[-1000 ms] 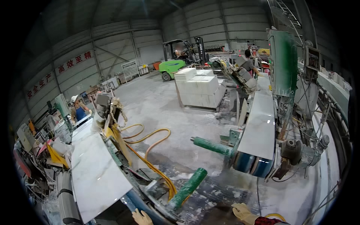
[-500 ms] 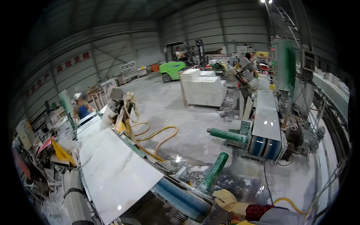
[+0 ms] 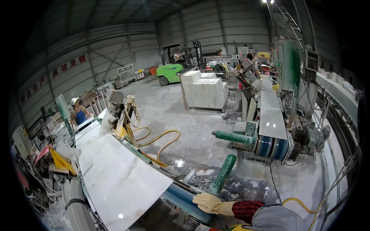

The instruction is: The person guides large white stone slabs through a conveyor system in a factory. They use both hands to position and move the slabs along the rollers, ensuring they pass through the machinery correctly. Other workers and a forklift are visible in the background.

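My right hand (image 3: pixel 211 204), in a cream rubber glove, reaches in from the lower right. Its fingers are stretched out flat over the blue conveyor belt (image 3: pixel 179 195); I cannot tell whether they touch it. The corner of a large white stone slab (image 3: pixel 123 177) with faint veins lies just left of the fingertips, apart from them. That slab rests on the conveyor and juts past its near end. Beside my wrist a green cylinder (image 3: pixel 223 175) sticks up. My left hand does not show.
A second conveyor (image 3: pixel 271 115) with a pale slab stands at the right. Stacked white slabs (image 3: pixel 204 92) and a green forklift (image 3: pixel 169 73) are farther back. A yellow hose (image 3: pixel 165 144) lies on the wet floor. A person in a blue apron (image 3: pixel 80 115) stands at the left.
My right hand has moved left, from beyond the belt's edge to over the blue belt near the slab corner. The near slab has slid slightly toward the hand. The view has shifted a little.
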Demonstrator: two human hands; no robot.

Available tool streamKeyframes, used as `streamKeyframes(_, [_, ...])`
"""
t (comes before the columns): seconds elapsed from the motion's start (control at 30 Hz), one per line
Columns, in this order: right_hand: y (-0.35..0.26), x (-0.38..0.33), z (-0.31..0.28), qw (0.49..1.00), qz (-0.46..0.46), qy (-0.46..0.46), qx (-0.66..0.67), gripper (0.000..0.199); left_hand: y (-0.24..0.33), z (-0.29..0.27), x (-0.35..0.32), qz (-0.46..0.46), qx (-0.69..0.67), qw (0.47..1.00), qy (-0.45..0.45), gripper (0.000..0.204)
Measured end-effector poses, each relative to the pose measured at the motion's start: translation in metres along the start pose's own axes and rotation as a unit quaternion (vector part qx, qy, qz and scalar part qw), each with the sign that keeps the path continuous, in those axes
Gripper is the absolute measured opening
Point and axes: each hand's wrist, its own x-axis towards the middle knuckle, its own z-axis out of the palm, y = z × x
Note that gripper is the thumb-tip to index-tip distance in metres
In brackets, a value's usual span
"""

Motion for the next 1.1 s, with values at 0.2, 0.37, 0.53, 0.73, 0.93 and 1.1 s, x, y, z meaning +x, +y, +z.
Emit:
streamKeyframes(0.2, [0.015,0.058,0.030,0.997,-0.068,-0.042,-0.009,0.040,0.010,-0.010,0.002,0.022,0.008,0.999,0.037,0.042])
streamKeyframes(0.37, [0.041,0.097,0.065,0.988,-0.074,-0.134,0.010,0.046,0.012,-0.008,-0.001,0.020,-0.009,0.999,0.036,0.043])
streamKeyframes(0.53, [0.055,0.089,0.095,0.986,-0.065,-0.145,0.041,0.051,0.013,-0.015,-0.002,-0.009,-0.017,1.000,0.011,0.046])
streamKeyframes(0.73, [0.052,0.089,0.079,0.979,-0.044,-0.189,0.066,0.055,0.019,-0.028,-0.006,-0.024,-0.006,1.000,-0.018,0.045])
streamKeyframes(0.93, [0.045,0.097,0.068,0.970,-0.012,-0.228,0.079,0.051,0.024,-0.025,-0.005,-0.025,0.011,0.999,-0.025,0.044])
streamKeyframes(1.1, [0.044,0.097,0.065,0.983,-0.050,-0.154,0.092,0.045,0.036,-0.043,0.001,0.031,0.033,0.999,0.024,0.037])
